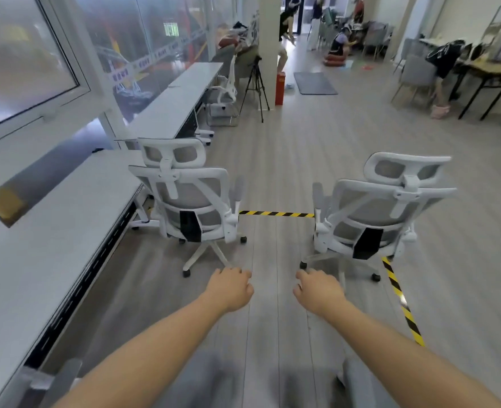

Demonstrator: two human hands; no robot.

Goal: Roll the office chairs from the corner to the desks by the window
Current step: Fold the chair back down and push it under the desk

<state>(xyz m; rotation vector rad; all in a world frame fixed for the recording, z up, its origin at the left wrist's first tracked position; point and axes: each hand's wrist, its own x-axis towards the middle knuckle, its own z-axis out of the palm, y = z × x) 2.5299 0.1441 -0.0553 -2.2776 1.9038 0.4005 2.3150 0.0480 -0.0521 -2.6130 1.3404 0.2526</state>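
Head view. Both bare arms stretch forward over the grey plank floor (272, 160). Left hand (231, 287) and right hand (320, 288) hang side by side, palms down, fingers loosely curled, gripping nothing and touching neither chair.

Left chair (188, 201): white frame, grey mesh back, headrest, seen from behind. It stands just beside the near desk (37, 248) along the window (22, 54), its casters on the floor, beyond the left hand.

Right chair (381, 210): same make, back tilted somewhat rightward, out on open floor well apart from the desks, beyond the right hand.

A strip of yellow-black tape (275, 213) runs across the floor between the two chairs; a second strip (402, 301) runs toward the near right from under the right chair.

Far left: a second long desk (178, 101) in line by the window, with another white chair (225, 92) at it. A black tripod (255, 83) stands near a white pillar (269, 30), a red box (279, 88) at its foot. Dark floor mat (315, 83) behind. Far right: tables, grey chairs, several people, blurred.

Bottom edge: blurred grey shapes, cannot tell what.
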